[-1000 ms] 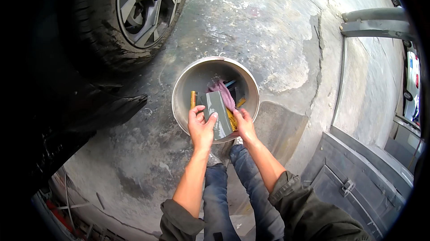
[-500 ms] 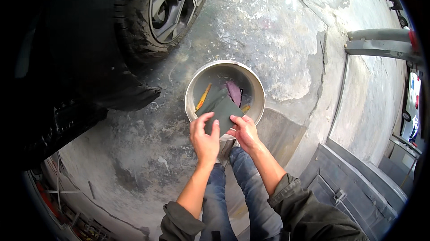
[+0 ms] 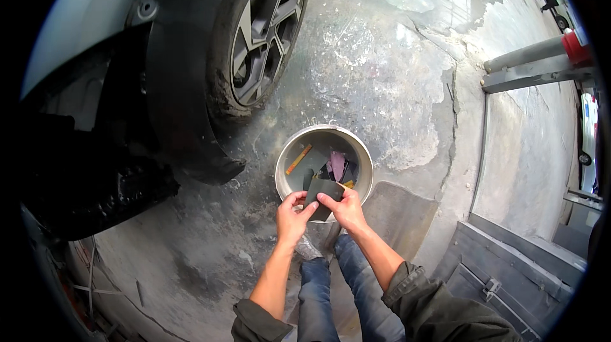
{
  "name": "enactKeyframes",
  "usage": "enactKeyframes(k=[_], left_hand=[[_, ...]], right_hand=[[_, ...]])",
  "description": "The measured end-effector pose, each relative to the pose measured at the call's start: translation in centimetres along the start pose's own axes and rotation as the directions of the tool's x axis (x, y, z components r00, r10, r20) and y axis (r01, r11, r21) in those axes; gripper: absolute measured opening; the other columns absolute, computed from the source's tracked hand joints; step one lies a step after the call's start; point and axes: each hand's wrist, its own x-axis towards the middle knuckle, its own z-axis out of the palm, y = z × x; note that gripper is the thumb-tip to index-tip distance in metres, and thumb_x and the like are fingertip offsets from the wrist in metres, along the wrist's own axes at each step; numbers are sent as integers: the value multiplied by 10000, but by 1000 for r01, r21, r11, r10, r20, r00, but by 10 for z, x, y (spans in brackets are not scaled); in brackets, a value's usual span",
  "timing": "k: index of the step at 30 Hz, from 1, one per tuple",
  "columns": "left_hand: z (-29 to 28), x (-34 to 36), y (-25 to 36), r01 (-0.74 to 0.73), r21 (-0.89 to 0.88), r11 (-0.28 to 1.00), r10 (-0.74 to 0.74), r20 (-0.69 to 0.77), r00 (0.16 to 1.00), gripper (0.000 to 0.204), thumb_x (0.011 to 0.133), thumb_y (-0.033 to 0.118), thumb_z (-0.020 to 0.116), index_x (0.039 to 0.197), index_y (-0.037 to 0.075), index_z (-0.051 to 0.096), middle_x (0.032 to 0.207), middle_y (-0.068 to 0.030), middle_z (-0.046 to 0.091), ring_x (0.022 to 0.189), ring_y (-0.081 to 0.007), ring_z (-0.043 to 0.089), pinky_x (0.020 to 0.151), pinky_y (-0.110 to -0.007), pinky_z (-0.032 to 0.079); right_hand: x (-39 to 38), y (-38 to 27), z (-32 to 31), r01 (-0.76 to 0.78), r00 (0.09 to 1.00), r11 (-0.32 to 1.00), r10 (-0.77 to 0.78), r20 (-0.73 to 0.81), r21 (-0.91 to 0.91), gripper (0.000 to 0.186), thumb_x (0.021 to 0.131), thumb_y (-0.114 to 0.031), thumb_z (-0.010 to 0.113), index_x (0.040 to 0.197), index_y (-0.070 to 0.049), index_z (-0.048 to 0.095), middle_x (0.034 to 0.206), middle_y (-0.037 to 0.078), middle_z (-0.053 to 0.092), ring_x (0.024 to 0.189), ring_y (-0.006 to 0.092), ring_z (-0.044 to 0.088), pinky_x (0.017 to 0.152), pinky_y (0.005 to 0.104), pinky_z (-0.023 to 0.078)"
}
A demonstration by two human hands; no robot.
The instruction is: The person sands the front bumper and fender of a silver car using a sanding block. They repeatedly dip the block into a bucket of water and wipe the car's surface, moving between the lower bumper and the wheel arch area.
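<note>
Both hands hold a dark grey-green sheet of sandpaper [image 3: 326,190] over the near side of a round pale bucket [image 3: 279,173]. My left hand [image 3: 294,217] grips the sheet's left edge, thumb toward the middle. On the right side, my right hand [image 3: 347,212] pinches it with the thumb on top. Inside the bucket lie a narrow yellow-orange strip [image 3: 298,159], a pink piece [image 3: 337,164] that looks like cloth or a pad, and dark pieces partly covered by the sheet. A small yellow thing [image 3: 349,184] shows beside my right fingers.
A car wheel [image 3: 267,33] and dark bodywork [image 3: 184,87] stand at the left, beyond the bucket. Around it spreads a stained concrete floor [image 3: 382,87]. Grey metal panels [image 3: 503,272] and a post with a red end [image 3: 534,62] are at the right.
The sandpaper looks smaller now, apparently folded, and my hands have drawn closer together on it. The view has shifted, so the bucket sits lower and more of the wheel shows.
</note>
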Motion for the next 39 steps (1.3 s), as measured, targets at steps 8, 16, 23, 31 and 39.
enactKeyframes(k=[8, 16, 23, 31, 39], left_hand=[[-13, -26, 10, 33, -124, 992, -17, 128, 992, 497, 928, 21, 757, 1389, -51, 586, 1253, -128, 708, 1087, -170, 688, 949, -312, 569], [-24, -61, 62, 32, -127, 991, -6, 203, 979, 440, 954, 29, 737, 1370, -27, 605, 1284, -96, 691, 1157, -155, 658, 1010, -306, 534], [-33, -85, 100, 83, -256, 963, -32, 196, 980, 360, 1043, 185, 655, 1313, -52, 639, 1210, -92, 718, 1127, -146, 661, 978, -311, 548], [-28, -90, 99, 86, -86, 993, -64, 235, 970, 325, 1094, 251, 573, 1264, -3, 686, 1102, -23, 721, 975, -93, 671, 861, -281, 572], [-32, -100, 138, 98, -93, 991, -52, 408, 912, 309, 1084, 186, 585, 1290, -28, 669, 1136, -24, 720, 1008, -87, 663, 899, -299, 568]], right_hand=[[-25, -11, 3, 105, 982, 993, -96, 161, -51, 169, 887, -88, 822, 997, -44, 703, 899, -42, 694, 835, 49, 613, 732, 239, 501], [-61, -55, 20, 68, 952, 987, -108, 286, 146, 307, 945, -76, 732, 1231, -28, 628, 1100, -5, 686, 1003, 72, 620, 896, 268, 508], [-83, -90, 23, 42, 939, 993, -78, 334, 114, 425, 892, -63, 807, 1285, 0, 656, 1159, 30, 716, 1019, 104, 660, 897, 291, 557], [-83, -100, 12, 80, 961, 991, -106, 254, 111, 249, 893, -45, 792, 1127, -26, 711, 1034, 11, 731, 897, 83, 663, 790, 261, 557], [-93, -130, 8, 225, 916, 953, -278, 289, 205, 267, 884, -46, 789, 1131, -40, 688, 1068, 24, 724, 966, 99, 665, 858, 280, 553]])
